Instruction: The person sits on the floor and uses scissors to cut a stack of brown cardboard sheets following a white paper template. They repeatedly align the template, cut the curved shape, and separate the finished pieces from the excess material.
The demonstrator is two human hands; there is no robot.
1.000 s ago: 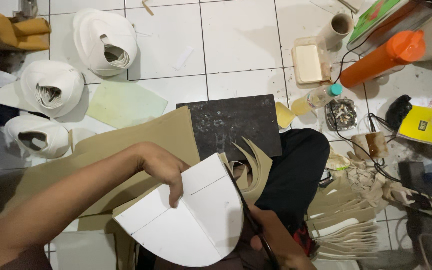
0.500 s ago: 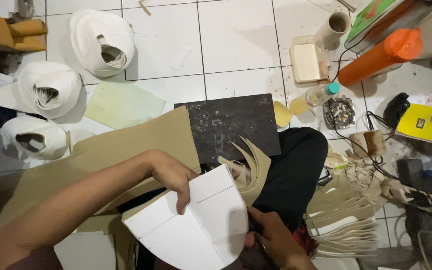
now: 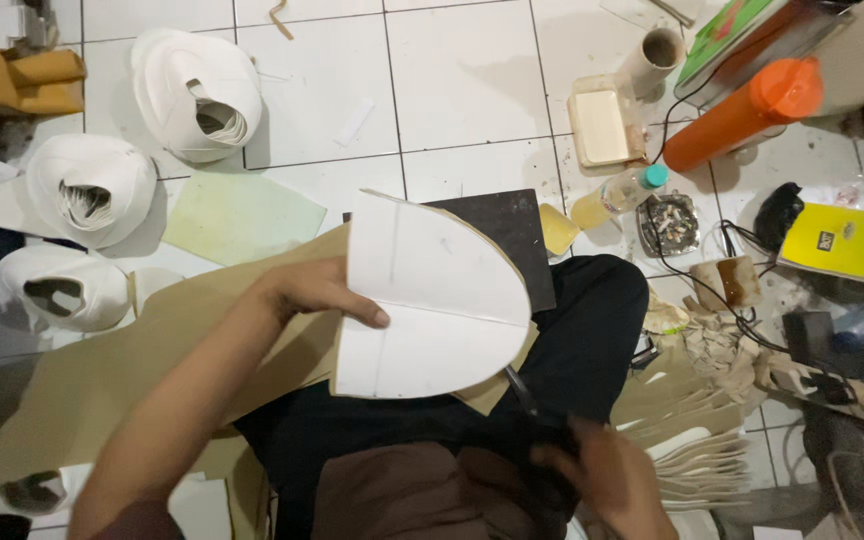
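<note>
Now we have the white half-oval pattern piece [image 3: 432,300] turned up and swung to the left compared with a second ago, when it lay lower across our lap with its curved edge toward us; its rounded end now points right, over the dark cutting mat [image 3: 507,235]. That turn seems to bring a fresh stretch of the edge round to the scissors. Our left hand [image 3: 317,290] pinches the piece at its left edge, thumb on top, together with the tan sheet [image 3: 152,350] lying under it. Our right hand [image 3: 607,480] is closed round the black scissors [image 3: 527,400], whose blades reach up under the lower right edge of the piece.

As for containers, the ashtray [image 3: 668,222] beside the mat is full of stubs. A small bottle [image 3: 612,200] lies just left of it with yellowish liquid inside. The pale tray [image 3: 602,125] holds a cream block. The orange bottle [image 3: 737,115] lies tilted nearby; we cannot see its contents.
</note>
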